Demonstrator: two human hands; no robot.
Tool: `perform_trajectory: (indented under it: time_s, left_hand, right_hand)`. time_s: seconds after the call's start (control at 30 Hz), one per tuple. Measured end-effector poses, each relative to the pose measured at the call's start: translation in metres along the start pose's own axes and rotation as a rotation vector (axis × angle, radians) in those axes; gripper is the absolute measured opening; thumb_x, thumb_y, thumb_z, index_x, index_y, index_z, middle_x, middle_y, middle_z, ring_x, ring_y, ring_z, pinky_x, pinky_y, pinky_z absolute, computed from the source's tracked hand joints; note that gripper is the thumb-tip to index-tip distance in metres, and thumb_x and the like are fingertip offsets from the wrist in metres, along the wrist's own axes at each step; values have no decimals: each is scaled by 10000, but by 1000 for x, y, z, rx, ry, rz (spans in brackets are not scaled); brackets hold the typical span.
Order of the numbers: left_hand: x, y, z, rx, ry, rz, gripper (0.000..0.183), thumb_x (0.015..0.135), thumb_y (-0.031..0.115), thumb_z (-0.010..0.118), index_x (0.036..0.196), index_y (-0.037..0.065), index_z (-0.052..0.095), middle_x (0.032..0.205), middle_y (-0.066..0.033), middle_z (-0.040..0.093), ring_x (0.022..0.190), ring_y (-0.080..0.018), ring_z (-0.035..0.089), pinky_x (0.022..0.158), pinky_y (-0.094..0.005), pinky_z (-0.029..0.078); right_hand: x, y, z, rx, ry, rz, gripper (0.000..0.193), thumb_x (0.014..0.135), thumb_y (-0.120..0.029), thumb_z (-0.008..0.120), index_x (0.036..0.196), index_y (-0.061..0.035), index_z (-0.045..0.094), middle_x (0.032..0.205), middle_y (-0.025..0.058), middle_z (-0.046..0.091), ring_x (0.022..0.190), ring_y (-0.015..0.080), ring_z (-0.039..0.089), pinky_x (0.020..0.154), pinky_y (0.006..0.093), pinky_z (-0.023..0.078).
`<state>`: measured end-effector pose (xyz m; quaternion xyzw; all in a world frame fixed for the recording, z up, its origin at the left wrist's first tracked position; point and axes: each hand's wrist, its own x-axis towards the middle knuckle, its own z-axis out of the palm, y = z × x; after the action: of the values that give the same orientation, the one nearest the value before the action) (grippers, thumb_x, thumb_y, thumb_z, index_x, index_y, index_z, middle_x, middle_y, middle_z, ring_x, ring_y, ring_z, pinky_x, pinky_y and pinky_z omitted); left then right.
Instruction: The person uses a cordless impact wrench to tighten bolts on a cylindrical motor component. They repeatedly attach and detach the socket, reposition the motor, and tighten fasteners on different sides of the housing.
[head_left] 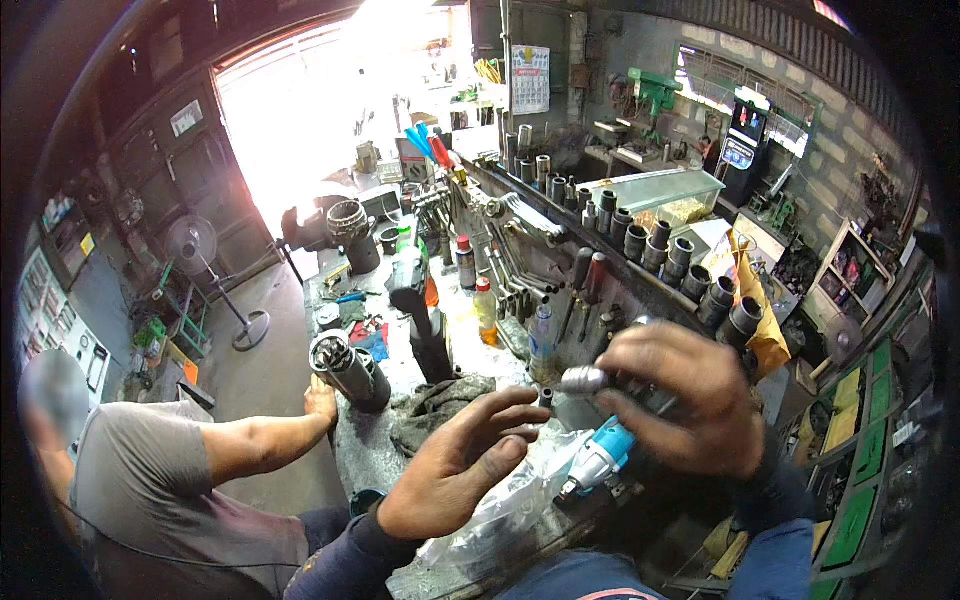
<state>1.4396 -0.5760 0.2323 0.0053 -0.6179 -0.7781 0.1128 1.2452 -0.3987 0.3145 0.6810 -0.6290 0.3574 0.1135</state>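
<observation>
My right hand is raised over the bench, its thumb and fingers closed on a short silvery metal socket. The hand is slightly blurred. My left hand is held just left of the socket, fingers stretched out and apart, holding nothing. Below and between the hands lies a blue impact wrench, its square drive pointing down and left; my right hand partly hides its rear. Crumpled clear plastic lies beside it, under my left hand. A dark rag lies just beyond my left hand.
On the left, a person in a grey shirt rests a hand by a dark metal cylinder. A black cordless tool and several bottles stand beyond. Several large sockets line the rack at right, with wrenches hanging below.
</observation>
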Motion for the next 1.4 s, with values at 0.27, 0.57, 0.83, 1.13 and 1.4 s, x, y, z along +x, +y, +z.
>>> perform_trajectory:
  time_s: [0.27,0.57,0.83,1.13,1.4]
  left_hand:
    - [12,9,-45,122,77,5,444,1064,175,607,1444,-34,510,1297,-142,666,1215,-181,614,1057,-318,493]
    - [31,-31,-90,110,164,1,368,1062,214,614,1337,-30,615,1214,-120,702,1131,-179,671,941,-311,532]
    - [31,-45,-123,82,345,-11,302,1064,170,608,1258,-56,649,1090,-114,736,1009,-156,696,897,-292,556]
    - [69,-30,-150,395,647,211,254,1010,145,657,1188,-32,694,988,-70,742,869,-129,666,808,-282,532]
    - [166,-25,-231,1130,961,69,766,806,448,826,1340,-43,582,1309,-272,658,1195,-369,663,1002,-430,526]
  right_hand:
    - [149,108,-20,-591,-119,-37,263,858,-269,768,953,-24,763,927,200,718,871,361,691,818,463,539]
    - [259,195,52,-772,-438,237,256,758,-117,696,991,-60,785,1020,176,758,973,353,737,842,464,585]
    - [276,219,84,-938,-466,452,285,749,-146,691,998,-38,779,1118,182,754,1127,332,700,1113,456,467]
    - [277,231,98,-988,-421,460,312,778,-146,691,1064,-48,771,1140,177,751,1153,324,694,1119,440,461]
    - [270,224,107,-1124,-307,262,270,956,-158,622,1172,-79,765,1122,130,771,1093,299,739,888,456,602]
